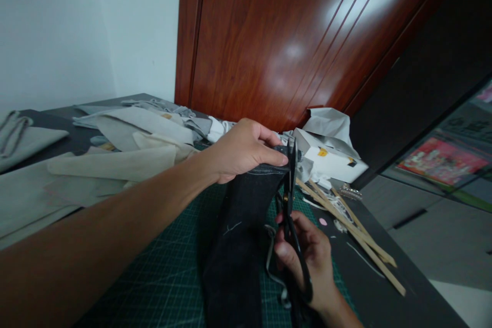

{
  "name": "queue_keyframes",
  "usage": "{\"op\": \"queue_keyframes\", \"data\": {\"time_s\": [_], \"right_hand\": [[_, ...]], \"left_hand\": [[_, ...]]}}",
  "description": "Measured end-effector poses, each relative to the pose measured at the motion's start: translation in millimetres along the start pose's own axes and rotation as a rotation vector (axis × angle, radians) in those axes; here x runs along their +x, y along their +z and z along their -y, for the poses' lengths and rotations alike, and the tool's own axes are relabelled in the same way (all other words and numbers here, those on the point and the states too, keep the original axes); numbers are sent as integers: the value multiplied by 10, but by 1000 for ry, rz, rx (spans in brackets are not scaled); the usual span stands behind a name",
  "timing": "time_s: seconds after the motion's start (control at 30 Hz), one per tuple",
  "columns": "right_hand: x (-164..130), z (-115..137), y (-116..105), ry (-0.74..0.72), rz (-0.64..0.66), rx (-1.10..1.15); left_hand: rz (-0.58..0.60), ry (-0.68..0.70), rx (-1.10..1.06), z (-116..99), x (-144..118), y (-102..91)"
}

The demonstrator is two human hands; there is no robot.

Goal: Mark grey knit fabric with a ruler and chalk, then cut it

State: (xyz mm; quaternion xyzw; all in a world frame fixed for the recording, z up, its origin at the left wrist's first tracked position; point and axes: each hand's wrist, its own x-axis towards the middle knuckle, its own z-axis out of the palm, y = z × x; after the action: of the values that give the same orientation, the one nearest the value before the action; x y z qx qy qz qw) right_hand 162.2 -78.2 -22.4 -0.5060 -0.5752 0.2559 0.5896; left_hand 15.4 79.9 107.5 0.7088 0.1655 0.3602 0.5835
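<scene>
My left hand [246, 151] pinches the upper edge of a long strip of black fabric [242, 220] and lifts it over a green cutting mat [169, 261]. A white chalk-like mark and a pale line of stitching show on the fabric. My right hand [307, 251] is wrapped round the handles of black scissors [287, 200], blades pointing up. The blades stand at the right end of the held edge, near my left fingertips; whether the fabric lies between them is hard to see. A grey cord or strip [271, 266] lies on the mat beside the scissors.
Folded pale cloth [115, 164] is heaped at the left and back. At the right are a white box [326, 156], several wooden strips [361, 241] and thread scraps on the dark table [400, 261]. A brown wooden door [269, 46] rises behind.
</scene>
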Motion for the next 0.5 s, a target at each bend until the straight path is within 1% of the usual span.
{"op": "queue_keyframes", "data": {"time_s": [0.2, 0.4, 0.5], "right_hand": [[-17, -25, 13, 4, -10, -20], [-27, -30, 13, 1, 6, 30], [-23, -29, 8, -12, 11, 51]], "left_hand": [[-10, 3, 33, 27, 5, 22], [47, 5, 12, 6, -10, 4], [79, -21, 13, 3, -24, 19]]}}
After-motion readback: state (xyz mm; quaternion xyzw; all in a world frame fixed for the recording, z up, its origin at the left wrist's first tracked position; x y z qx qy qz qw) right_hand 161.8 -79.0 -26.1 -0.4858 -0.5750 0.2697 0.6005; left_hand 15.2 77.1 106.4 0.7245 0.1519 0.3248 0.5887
